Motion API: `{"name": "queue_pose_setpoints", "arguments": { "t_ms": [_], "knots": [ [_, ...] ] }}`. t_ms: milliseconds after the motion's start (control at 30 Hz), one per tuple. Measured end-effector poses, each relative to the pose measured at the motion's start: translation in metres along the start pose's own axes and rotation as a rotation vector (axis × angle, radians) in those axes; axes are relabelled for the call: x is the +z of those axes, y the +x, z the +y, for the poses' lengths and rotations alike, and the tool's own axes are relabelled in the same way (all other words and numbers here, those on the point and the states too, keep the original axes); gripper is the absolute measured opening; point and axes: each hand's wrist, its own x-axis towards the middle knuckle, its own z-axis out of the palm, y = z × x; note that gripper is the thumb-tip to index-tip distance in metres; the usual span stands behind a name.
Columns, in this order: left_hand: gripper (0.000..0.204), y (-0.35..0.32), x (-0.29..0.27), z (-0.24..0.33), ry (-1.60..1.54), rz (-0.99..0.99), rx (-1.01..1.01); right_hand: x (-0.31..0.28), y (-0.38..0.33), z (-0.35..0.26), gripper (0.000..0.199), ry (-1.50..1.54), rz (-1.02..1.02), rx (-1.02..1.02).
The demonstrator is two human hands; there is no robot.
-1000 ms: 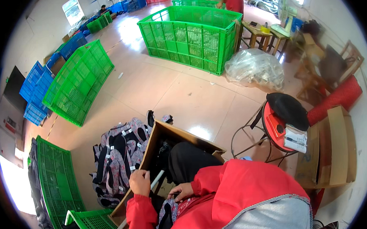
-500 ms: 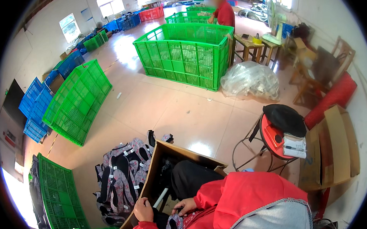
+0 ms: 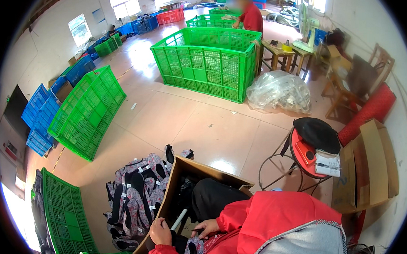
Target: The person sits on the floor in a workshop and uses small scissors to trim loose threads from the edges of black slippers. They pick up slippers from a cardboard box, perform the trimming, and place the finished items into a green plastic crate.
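My left hand is closed in a fist at the near edge of an open cardboard box, beside black cloth; what its fingers grip is hidden. My right hand is closed, with a thin dark tool showing at its fingertips, too small to name surely. Just below it, on my lap, lies a floral-patterned fabric piece with black parts. Left of the box, a pile of similar sewn fabric pieces, grey-pink and black with white tags, lies on the floor.
Green mesh crates stand at left, with a large one ahead. A person in red stands behind it. A clear plastic bag lies beside it. At right are a red stool bearing a black cap, and a carton.
The whole view has shifted slightly. My hands stay in nearly the same place, with the fabric piece still below them.
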Motion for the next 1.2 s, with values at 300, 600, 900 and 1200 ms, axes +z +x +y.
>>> {"name": "queue_pose_setpoints", "arguments": {
  "t_ms": [300, 600, 900, 1200],
  "knots": [
    [0.011, 0.0, 0.002, -0.001, 0.016, -0.013, 0.005, -0.006, 0.003, 0.006, 0.039, -0.028, -0.008, -0.024],
    [0.011, 0.001, 0.002, 0.002, 0.02, -0.023, -0.019, -0.014, 0.005, 0.013, 0.041, -0.005, -0.034, -0.005],
    [0.013, 0.001, 0.003, 0.002, 0.03, -0.039, -0.019, -0.008, 0.003, 0.009, 0.04, 0.016, -0.007, -0.018],
    [0.013, 0.001, 0.004, 0.001, 0.031, -0.042, -0.027, -0.013, 0.007, 0.017, 0.04, 0.011, 0.003, -0.014]
  ]
}}
